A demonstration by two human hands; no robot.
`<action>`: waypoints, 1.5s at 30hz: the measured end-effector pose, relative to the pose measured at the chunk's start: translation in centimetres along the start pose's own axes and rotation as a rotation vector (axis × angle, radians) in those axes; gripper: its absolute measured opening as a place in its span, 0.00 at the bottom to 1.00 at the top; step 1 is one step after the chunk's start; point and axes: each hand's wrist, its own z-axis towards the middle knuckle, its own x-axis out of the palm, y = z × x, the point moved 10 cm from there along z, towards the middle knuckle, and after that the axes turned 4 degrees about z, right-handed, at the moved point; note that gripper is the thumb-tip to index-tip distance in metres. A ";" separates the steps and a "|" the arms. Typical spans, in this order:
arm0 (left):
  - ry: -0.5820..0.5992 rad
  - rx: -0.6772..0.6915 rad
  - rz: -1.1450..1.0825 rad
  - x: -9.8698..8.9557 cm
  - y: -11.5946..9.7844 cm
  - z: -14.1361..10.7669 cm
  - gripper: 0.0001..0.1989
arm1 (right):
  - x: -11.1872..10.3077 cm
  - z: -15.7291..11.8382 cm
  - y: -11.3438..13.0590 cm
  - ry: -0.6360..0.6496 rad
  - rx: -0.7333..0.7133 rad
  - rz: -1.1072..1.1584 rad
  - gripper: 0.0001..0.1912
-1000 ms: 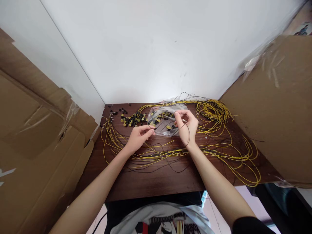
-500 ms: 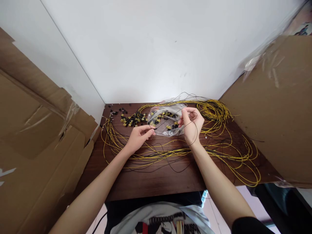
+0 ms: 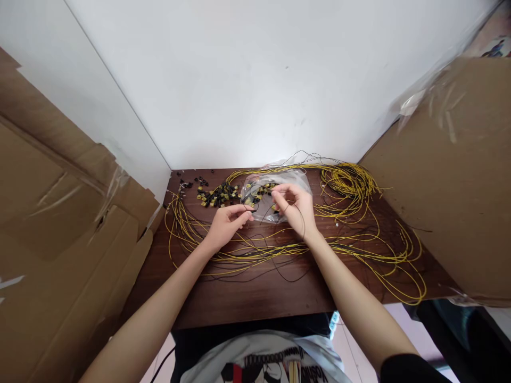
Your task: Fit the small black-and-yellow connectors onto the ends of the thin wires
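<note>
My left hand (image 3: 227,226) is closed in a pinch on a small black connector piece (image 3: 254,211) at its fingertips. To its right, my right hand (image 3: 296,209) pinches a thin black wire, which loops back past the wrist. Both hands hover over the front of a clear plastic bag (image 3: 300,178) that holds black and yellow connector pieces. Left of the bag lies a pile of black and yellow connectors (image 3: 217,197). Whether the wire enters the black piece is too fine to make out.
Long yellow and black wires (image 3: 275,249) run across the brown table (image 3: 255,303) below my hands. A coiled yellow bundle (image 3: 347,181) lies at the back right. Small black bits (image 3: 202,181) are scattered at the back left. Cardboard sheets (image 3: 447,186) flank the table; a white wall stands behind.
My right hand has moved left and slightly down, closer to my left hand, bringing the black wire with it. My left hand stays in place with the black piece.
</note>
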 end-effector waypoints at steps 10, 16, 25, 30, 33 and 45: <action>0.021 0.015 -0.018 0.1 0.0 0.1 0.15 | 4.0 -1.4 2.1 0.269 -0.258 -0.352 0.08; 0.004 0.005 -0.030 0.0 0.1 0.1 0.15 | 4.7 -2.0 2.2 0.339 -0.293 -0.432 0.09; 0.007 0.004 -0.032 0.1 0.0 0.1 0.15 | 4.7 -2.2 2.4 0.327 -0.296 -0.467 0.12; 0.017 0.004 -0.024 0.1 -0.2 0.0 0.15 | 4.3 -2.0 2.6 0.283 -0.305 -0.458 0.11; 0.016 -0.009 -0.037 0.2 -0.1 0.0 0.16 | 3.6 -1.8 2.9 0.234 -0.324 -0.419 0.11; -0.001 -0.005 -0.036 0.0 -0.5 -0.1 0.15 | 0.4 -0.8 2.3 -0.008 -0.198 -0.250 0.13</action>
